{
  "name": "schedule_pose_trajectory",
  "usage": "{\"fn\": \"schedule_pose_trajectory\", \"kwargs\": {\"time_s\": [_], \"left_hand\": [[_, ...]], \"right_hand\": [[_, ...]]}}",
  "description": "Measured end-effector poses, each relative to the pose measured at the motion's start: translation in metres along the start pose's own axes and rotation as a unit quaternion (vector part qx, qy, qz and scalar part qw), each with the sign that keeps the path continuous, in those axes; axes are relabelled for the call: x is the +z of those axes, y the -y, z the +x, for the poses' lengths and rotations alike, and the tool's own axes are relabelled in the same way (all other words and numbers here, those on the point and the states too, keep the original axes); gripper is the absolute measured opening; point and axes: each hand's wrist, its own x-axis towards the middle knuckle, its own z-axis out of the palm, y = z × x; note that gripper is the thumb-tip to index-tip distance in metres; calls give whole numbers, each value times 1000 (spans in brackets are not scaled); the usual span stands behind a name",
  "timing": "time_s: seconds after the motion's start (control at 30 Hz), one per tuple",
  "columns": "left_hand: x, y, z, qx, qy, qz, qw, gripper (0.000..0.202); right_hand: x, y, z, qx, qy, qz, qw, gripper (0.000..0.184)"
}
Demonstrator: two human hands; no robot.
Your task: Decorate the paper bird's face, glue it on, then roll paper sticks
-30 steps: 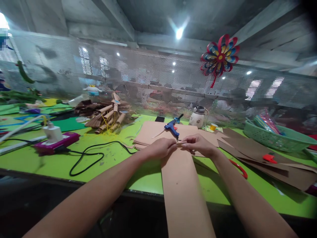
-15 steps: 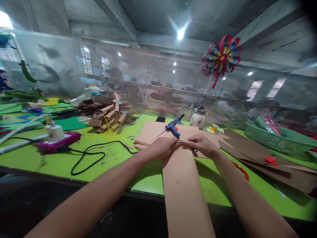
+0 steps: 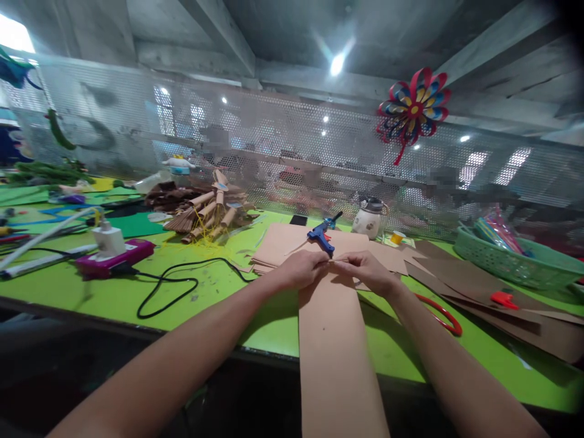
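A long strip of tan kraft paper (image 3: 335, 353) runs from the table over its front edge toward me. My left hand (image 3: 305, 269) is closed on the left of its far end, fingers pinching the paper. Opposite it, my right hand (image 3: 370, 271) pinches the same end, where narrow folds show between the fingertips. Just beyond both hands a blue glue gun (image 3: 322, 236) lies on a stack of tan paper sheets (image 3: 274, 243). Red-handled scissors (image 3: 444, 317) lie beside my right forearm, their blades mostly hidden.
A purple power strip (image 3: 116, 258) with a black cord stands on the left. Bundled paper brooms (image 3: 205, 213) lie behind it. A white jar (image 3: 367, 220) stands at the back. To the right are brown paper sheets (image 3: 483, 286) and a green basket (image 3: 524, 258).
My right fingers have curled closer over the paper's end, and folds now show there. The whole view has shifted slightly; the left hand keeps its hold.
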Motion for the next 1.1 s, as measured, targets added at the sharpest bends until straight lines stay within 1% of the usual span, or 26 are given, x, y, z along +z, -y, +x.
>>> {"fn": "schedule_pose_trajectory", "kwargs": {"time_s": [0.1,0.2,0.4,0.47,0.53,0.67,0.8,0.9,0.97,1.03,1.1], "left_hand": [[1,0,0,3,4,-25,1000,34],[2,0,1,7,13,-50,999,38],[1,-2,1,-6,11,-59,998,41],[-1,-2,1,-8,8,-53,999,41],[-3,-3,1,-13,7,-47,999,41],[-4,-5,0,-29,6,-41,999,41],[0,-2,2,-29,13,-54,998,44],[1,2,4,-27,34,-96,994,45],[-2,5,5,-32,52,-136,989,47],[-6,6,5,-45,77,-195,977,48],[-11,7,3,-64,106,-267,956,48]], "right_hand": [[0,-3,1,-13,-29,-40,999,36],[0,-2,1,-17,-28,-53,998,38],[2,1,0,1,-18,-31,999,41],[3,-1,1,-12,-19,-20,1000,39],[4,-2,3,-30,-33,-18,999,37],[2,-5,4,-43,-67,-64,995,36],[-3,-6,3,-32,-61,-101,992,36],[-5,-3,1,-13,-55,-90,994,35],[-5,-2,0,3,-52,-63,997,34],[-6,-1,-2,25,-53,-26,998,34],[-7,-2,-2,45,-58,6,997,35]]}}
